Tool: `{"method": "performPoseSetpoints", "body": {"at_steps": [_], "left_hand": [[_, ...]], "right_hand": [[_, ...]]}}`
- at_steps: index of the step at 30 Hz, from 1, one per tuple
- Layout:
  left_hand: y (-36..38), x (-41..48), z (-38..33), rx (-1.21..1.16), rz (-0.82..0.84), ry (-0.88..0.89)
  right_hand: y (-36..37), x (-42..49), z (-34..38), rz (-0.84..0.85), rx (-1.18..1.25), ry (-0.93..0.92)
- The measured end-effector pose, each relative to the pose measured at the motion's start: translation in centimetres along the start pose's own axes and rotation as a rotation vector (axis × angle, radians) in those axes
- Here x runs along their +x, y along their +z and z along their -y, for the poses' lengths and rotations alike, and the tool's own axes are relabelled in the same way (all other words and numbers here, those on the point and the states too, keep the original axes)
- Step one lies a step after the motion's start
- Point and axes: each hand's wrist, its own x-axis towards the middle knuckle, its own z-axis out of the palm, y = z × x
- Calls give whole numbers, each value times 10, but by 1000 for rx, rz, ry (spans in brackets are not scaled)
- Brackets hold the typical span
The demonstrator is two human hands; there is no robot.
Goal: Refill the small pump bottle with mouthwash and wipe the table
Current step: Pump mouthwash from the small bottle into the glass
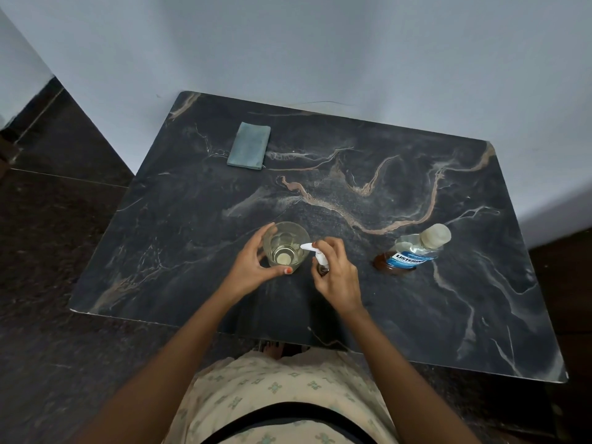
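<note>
— Starting at the far left?

— A folded grey-blue cloth (249, 145), flat on the dark marble-patterned table (384, 315), toward the back left corner. Well apart from everything else.

— And in toward the middle?

— The left hand (248, 267), fingers and thumb curled round a clear round drinking glass (286, 246), gripping it from its left side. Upright on the table, nearer the front edge than the back. Cannot tell how much liquid inside.

— Just right of the glass?

— Upright and just beside it, a small dark pump bottle (321, 259) with a white pump head, the nozzle pointing left over the glass rim. Mostly hidden by the right hand (336, 277), wrapped round the bottle's body, with one fingertip up by the top of the pump. Cannot tell whether pressing down or only resting there.

— Further right?

— A clear plastic mouthwash bottle (413, 251) with a blue label and a pale cap. Standing capped on the table, apart from both hands, touched by neither. Brownish tint around its foot.
</note>
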Motion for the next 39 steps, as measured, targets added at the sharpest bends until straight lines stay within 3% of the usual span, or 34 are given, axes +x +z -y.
{"method": "performPoseSetpoints", "body": {"at_steps": [39], "left_hand": [[1, 0, -1, 3, -4, 9]], "right_hand": [[1, 1, -1, -3, 39, 64]]}}
